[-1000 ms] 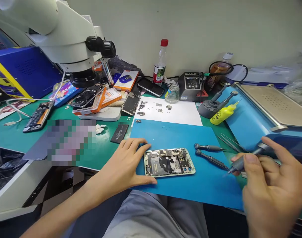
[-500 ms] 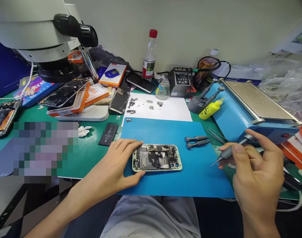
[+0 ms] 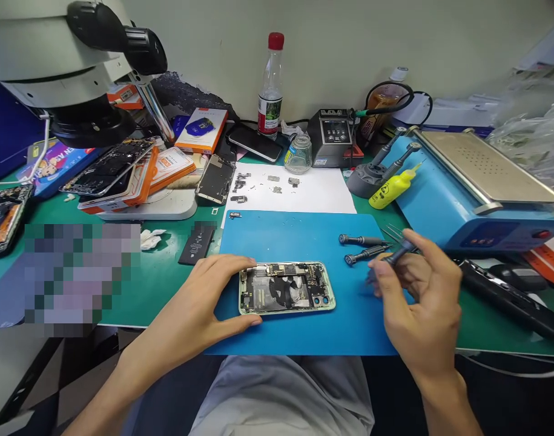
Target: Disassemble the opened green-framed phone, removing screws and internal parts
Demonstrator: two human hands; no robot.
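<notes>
An opened phone [image 3: 287, 290], its circuit board and inner parts showing in a pale green frame, lies flat on the blue mat [image 3: 281, 336]. My left hand [image 3: 204, 297] grips its left end, thumb on the near edge and fingers on the far edge. To the right of the phone, above the mat, my right hand [image 3: 417, 297] is closed round a grey precision screwdriver [image 3: 399, 253]; the tip is hidden or blurred. Two more screwdrivers [image 3: 362, 240] lie on the mat beyond, and the points of tweezers [image 3: 393, 231] show just behind my right hand.
Small metal parts lie on white paper [image 3: 317, 197]. A black battery [image 3: 197, 243] is left of the mat. A microscope [image 3: 90, 79] overhangs the left, a blue heating plate [image 3: 467, 224] stands right. A bottle [image 3: 270, 91], glass jar [image 3: 298, 154] and control box [image 3: 330, 139] line the back.
My right hand has moved left with the screwdriver, closer to the phone. The nearer loose screwdriver on the mat now lies at a steeper angle. My left hand still grips the phone.
</notes>
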